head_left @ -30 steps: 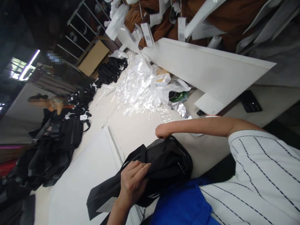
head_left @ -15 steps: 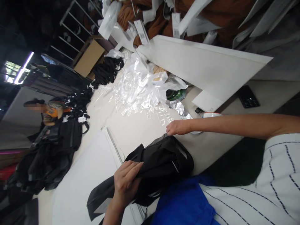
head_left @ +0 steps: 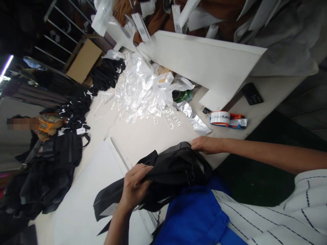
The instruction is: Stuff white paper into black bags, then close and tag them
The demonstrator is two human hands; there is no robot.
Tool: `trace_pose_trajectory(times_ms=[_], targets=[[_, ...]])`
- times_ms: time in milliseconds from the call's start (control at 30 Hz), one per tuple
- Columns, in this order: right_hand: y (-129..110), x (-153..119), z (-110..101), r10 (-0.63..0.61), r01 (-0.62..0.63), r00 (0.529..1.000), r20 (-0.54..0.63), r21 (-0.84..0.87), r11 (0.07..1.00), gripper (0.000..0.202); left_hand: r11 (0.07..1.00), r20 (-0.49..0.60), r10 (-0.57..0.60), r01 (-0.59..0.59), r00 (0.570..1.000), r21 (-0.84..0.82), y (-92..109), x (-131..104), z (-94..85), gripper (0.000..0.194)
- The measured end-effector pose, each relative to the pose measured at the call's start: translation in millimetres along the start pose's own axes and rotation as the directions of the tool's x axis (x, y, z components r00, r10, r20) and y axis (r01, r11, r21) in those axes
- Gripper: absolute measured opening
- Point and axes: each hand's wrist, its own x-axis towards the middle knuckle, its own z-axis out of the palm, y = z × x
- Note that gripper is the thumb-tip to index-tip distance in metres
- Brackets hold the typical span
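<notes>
A black fabric bag (head_left: 176, 166) lies across the near edge of the table, beside the blue cloth (head_left: 191, 217) at my waist. My left hand (head_left: 136, 185) is closed on the bag's folded fabric, its fingers curled over the top and thumb partly hidden. At the bag's far right end, my right hand (head_left: 204, 144) pinches the grey-black edge between its fingertips. A flap of dark material with a pale underside sticks out to the left of my left hand.
White sheets (head_left: 84, 187) lie stacked on the left. Beyond the bag are clear plastic bags (head_left: 145, 92), a tape dispenser (head_left: 227, 119), a phone (head_left: 252, 93) and a white panel (head_left: 204, 61). Black bags (head_left: 61, 149) are piled near another person (head_left: 48, 126).
My right hand has moved slightly right and down along with the bag's edge, which is raised a little. The tape dispenser, earlier mostly hidden by my forearm, now shows. The view has shifted.
</notes>
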Motion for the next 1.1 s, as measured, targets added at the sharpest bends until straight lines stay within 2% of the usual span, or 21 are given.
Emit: trace_pose_trajectory(times_ms=[67, 167, 200, 267, 333, 400, 433, 500, 567, 633, 700, 833, 900, 1000, 1100], targets=[[-8.5, -3.8, 8.4, 0.039, -0.039, 0.998, -0.048, 0.013, 0.999, 0.021, 0.998, -0.052, -0.069, 0.069, 0.996, -0.01, -1.2, -4.6, -1.8, 0.011], [-17.6, -8.2, 25.3, 0.14, -0.146, 0.979, -0.147, -0.031, 0.989, 0.019, 0.991, -0.025, -0.136, 0.136, 0.99, 0.005, 3.5, -8.7, -4.2, 0.014], [-19.5, -9.7, 31.2, 0.177, -0.189, 0.968, -0.18, -0.051, 0.981, 0.018, 0.99, -0.005, -0.133, 0.133, 0.991, 0.039, 8.5, -8.2, -3.7, 0.017], [-22.0, -12.8, 42.6, 0.246, -0.269, 0.941, -0.23, -0.073, 0.96, 0.014, 0.986, 0.039, -0.08, 0.074, 0.996, 0.148, 24.2, -3.3, 1.9, 0.037], [-23.3, -15.1, 53.3, 0.314, -0.345, 0.909, -0.273, -0.074, 0.936, 0.011, 0.957, 0.127, 0.02, -0.056, 0.992, 0.286, 45.1, 6.5, 16.2, 0.065], [-24.1, -15.9, 63.4, 0.381, -0.425, 0.868, -0.318, -0.081, 0.901, 0.01, 0.884, 0.25, 0.11, -0.21, 0.962, 0.418, 65.5, 20.3, 38.4, 0.083], [-24.3, -15.7, 68.0, 0.412, -0.465, 0.846, -0.338, -0.092, 0.88, 0.011, 0.834, 0.296, 0.127, -0.264, 0.947, 0.485, 73.8, 28.1, 50.8, 0.085], [-24.3, -15.0, 75.1, 0.454, -0.523, 0.817, -0.357, -0.123, 0.844, 0.015, 0.739, 0.34, 0.1, -0.299, 0.935, 0.604, 83.9, 44.4, 72.4, 0.078], [-23.1, -14.8, 78.1, 0.461, -0.538, 0.815, -0.35, -0.163, 0.827, 0.018, 0.695, 0.368, 0.061, -0.304, 0.928, 0.652, 84.6, 59.7, 83.4, 0.067], [-20.6, -15.6, 76.3, 0.437, -0.52, 0.836, -0.333, -0.222, 0.825, 0.018, 0.706, 0.411, 0.071, -0.337, 0.909, 0.623, 77.0, 73.2, 80.7, 0.053], [-17.3, -16.9, 70.7, 0.404, -0.493, 0.859, -0.316, -0.289, 0.821, 0.017, 0.735, 0.425, 0.105, -0.358, 0.899, 0.576, 63.2, 85.4, 68.4, 0.041], [-14.5, -16.7, 57.1, 0.299, -0.393, 0.907, -0.296, -0.343, 0.853, 0.019, 0.774, 0.32, 0.109, -0.282, 0.941, 0.567, 32.9, 105.5, 41.4, 0.034], [-16.8, -16.4, 53.6, 0.233, -0.319, 0.934, -0.273, -0.338, 0.885, 0.014, 0.791, 0.292, 0.106, -0.258, 0.95, 0.555, 26.0, 110.0, 34.1, 0.032], [-22.2, -19.5, 56.8, 0.18, -0.249, 0.956, -0.232, -0.313, 0.917, 0.012, 0.801, 0.329, 0.117, -0.285, 0.937, 0.526, 32.2, 104.0, 30.5, 0.03], [-26.9, -25.7, 67.8, 0.215, -0.273, 0.951, -0.224, -0.276, 0.922, 0.011, 0.772, 0.381, 0.143, -0.344, 0.913, 0.534, 48.9, 84.4, 32.4, 0.031]])
